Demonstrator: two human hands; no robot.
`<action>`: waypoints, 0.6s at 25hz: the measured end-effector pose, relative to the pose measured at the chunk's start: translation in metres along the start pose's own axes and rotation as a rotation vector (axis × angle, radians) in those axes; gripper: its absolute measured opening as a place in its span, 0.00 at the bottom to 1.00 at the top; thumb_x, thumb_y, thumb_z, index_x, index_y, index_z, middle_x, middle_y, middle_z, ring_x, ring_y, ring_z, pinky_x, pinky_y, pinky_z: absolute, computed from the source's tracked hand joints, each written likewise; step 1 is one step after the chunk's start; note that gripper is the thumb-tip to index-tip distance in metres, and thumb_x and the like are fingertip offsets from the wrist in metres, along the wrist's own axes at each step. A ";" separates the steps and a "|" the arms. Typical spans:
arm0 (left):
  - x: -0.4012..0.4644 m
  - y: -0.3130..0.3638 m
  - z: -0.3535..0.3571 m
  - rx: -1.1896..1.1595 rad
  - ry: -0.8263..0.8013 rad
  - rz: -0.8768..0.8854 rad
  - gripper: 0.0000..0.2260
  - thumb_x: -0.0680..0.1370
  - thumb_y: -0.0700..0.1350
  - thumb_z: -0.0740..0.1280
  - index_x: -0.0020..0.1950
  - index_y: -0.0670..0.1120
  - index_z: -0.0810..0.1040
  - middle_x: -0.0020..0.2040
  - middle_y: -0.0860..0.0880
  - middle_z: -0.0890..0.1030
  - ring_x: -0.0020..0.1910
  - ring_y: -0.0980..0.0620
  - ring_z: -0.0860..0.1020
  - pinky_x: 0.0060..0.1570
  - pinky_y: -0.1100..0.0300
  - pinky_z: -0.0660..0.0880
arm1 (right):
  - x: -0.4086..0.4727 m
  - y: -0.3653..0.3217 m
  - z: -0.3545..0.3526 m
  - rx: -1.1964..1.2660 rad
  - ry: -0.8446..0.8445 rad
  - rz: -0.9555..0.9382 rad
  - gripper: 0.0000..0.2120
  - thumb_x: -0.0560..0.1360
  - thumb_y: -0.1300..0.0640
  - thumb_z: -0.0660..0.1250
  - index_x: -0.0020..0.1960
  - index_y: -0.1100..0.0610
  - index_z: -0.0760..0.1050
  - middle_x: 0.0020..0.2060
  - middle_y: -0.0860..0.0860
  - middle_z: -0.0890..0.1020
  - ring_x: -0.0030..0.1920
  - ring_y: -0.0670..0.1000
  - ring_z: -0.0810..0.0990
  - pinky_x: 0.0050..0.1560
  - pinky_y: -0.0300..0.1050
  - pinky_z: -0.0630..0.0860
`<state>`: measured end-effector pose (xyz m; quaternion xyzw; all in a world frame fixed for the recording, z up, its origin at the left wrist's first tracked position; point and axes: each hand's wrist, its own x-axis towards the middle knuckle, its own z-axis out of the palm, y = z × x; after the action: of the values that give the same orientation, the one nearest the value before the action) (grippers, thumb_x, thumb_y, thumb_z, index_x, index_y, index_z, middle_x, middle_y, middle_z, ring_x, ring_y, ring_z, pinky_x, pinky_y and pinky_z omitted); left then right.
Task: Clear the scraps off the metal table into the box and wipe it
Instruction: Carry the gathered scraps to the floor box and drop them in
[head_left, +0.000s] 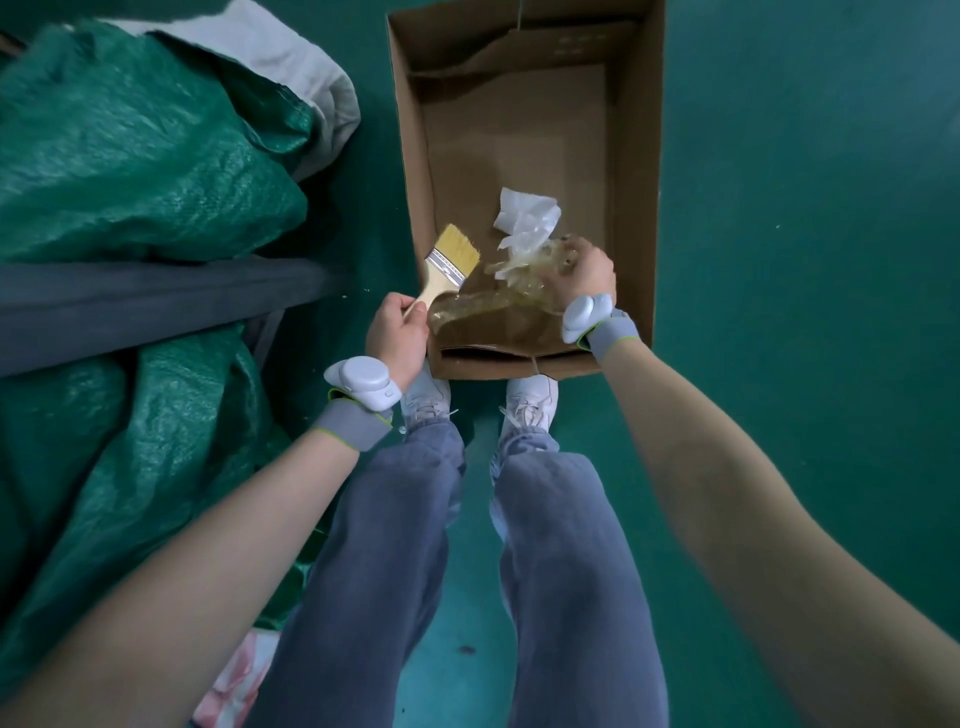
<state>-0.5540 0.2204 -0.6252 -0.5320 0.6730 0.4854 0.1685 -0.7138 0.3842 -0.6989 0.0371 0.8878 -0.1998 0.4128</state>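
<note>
— What are the hands holding?
— The left hand (397, 335) grips a paintbrush (445, 270) by its handle; the right hand (582, 278) clutches clear plastic scraps (524, 244) (crumpled, partly blurred).
— And the box (636, 208)?
— On the green floor (805, 260), directly beneath both sets of fingers.

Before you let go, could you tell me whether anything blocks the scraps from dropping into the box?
Nothing visible does: the right hand grips the clear scraps directly over the open box.
</note>
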 end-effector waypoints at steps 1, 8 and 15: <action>0.000 -0.001 0.000 0.002 -0.001 0.000 0.09 0.75 0.50 0.57 0.46 0.45 0.71 0.38 0.46 0.75 0.37 0.46 0.70 0.39 0.54 0.66 | 0.000 -0.001 0.001 0.002 0.020 0.036 0.16 0.72 0.55 0.68 0.58 0.58 0.73 0.52 0.55 0.80 0.48 0.57 0.79 0.43 0.48 0.76; 0.002 -0.009 0.005 -0.002 0.001 0.003 0.07 0.77 0.48 0.58 0.46 0.45 0.71 0.39 0.45 0.75 0.37 0.47 0.70 0.39 0.54 0.66 | 0.006 0.001 0.007 0.025 -0.054 -0.006 0.12 0.74 0.59 0.65 0.52 0.66 0.76 0.50 0.60 0.81 0.51 0.60 0.79 0.47 0.47 0.76; -0.003 -0.008 0.006 -0.009 0.006 0.014 0.06 0.78 0.47 0.58 0.47 0.45 0.71 0.37 0.47 0.74 0.36 0.46 0.70 0.39 0.53 0.67 | -0.007 -0.001 0.001 0.155 0.148 0.086 0.08 0.73 0.64 0.65 0.46 0.67 0.80 0.45 0.63 0.84 0.51 0.62 0.82 0.48 0.55 0.81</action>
<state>-0.5474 0.2268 -0.6296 -0.5297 0.6751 0.4877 0.1608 -0.7086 0.3838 -0.6941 0.1217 0.8954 -0.2464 0.3502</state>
